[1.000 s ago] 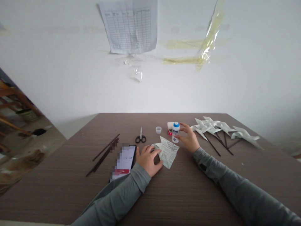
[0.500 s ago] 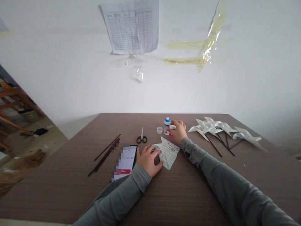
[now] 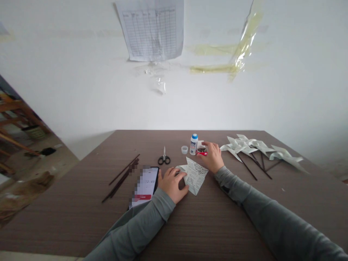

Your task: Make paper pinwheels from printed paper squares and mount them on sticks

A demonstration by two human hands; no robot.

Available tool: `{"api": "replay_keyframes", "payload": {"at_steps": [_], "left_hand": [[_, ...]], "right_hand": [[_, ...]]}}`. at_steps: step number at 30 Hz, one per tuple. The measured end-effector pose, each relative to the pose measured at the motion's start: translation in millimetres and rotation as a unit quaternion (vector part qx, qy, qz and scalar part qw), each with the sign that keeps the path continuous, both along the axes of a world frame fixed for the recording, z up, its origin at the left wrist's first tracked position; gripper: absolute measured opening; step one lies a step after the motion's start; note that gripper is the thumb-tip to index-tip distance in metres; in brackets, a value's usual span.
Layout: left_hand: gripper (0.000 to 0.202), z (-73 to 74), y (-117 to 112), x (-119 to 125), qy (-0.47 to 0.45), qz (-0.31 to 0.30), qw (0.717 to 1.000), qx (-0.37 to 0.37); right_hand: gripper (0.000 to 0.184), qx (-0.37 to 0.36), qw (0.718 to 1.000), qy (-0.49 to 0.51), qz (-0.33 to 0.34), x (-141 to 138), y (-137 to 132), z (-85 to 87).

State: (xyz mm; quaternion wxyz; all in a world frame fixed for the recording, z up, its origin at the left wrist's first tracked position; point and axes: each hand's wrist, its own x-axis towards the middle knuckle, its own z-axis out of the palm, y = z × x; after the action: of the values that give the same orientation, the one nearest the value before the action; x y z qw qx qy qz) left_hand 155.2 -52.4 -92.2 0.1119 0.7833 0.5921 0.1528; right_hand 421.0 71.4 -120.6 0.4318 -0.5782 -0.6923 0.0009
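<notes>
- Two hands of mine rest on a brown wood-grain table (image 3: 67,224).
- My left hand (image 3: 172,185): fingers spread, pressing down on a folded white printed paper sheet (image 3: 195,177) lying between my hands.
- My right hand (image 3: 212,157): fingers curled over a small red-and-white box (image 3: 201,150); pinch uncertain.
- Just beyond them: an upright white glue bottle with a blue cap (image 3: 194,144).

Bottle: and we've let it go, the bottle (image 3: 194,144) now standing upright on the tabletop, out of our grip, just beside the cap (image 3: 184,149)!
Right hand: we've moved across from the bottle, and our right hand (image 3: 212,157) is over at the box (image 3: 201,150).
Box: untouched a second ago, now it has our fingers (image 3: 207,144) on it!
</notes>
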Motion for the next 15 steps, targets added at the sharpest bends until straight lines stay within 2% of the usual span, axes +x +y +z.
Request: {"api": "replay_keyframes", "payload": {"at_steps": [2,4,6,10,15], "left_hand": [[0.048,-6.4,2.0,-2.6,-0.008,-0.006,1.000,0.016],[0.048,-13.1,4.1,-5.4,-0.018,-0.013,0.999,0.033],[0.047,-17.8,5.7,-7.2,-0.024,-0.014,0.999,0.043],[0.047,-20.5,6.9,-5.8,-0.023,-0.013,0.999,0.047],[0.049,-20.0,6.2,-1.7,-0.006,-0.008,0.999,0.038]], "right_hand": [[0.028,0.009,0.995,-0.033,0.091,10.3,-21.4,-0.6],[0.015,-0.011,0.979,-0.083,0.188,20.0,-44.5,-0.2],[0.014,-0.042,0.960,-0.124,0.248,26.4,-66.7,0.6],[0.028,-0.076,0.947,-0.152,0.273,26.5,-96.6,1.7],[0.034,-0.093,0.945,-0.182,0.255,13.5,-100.6,5.8]]}}
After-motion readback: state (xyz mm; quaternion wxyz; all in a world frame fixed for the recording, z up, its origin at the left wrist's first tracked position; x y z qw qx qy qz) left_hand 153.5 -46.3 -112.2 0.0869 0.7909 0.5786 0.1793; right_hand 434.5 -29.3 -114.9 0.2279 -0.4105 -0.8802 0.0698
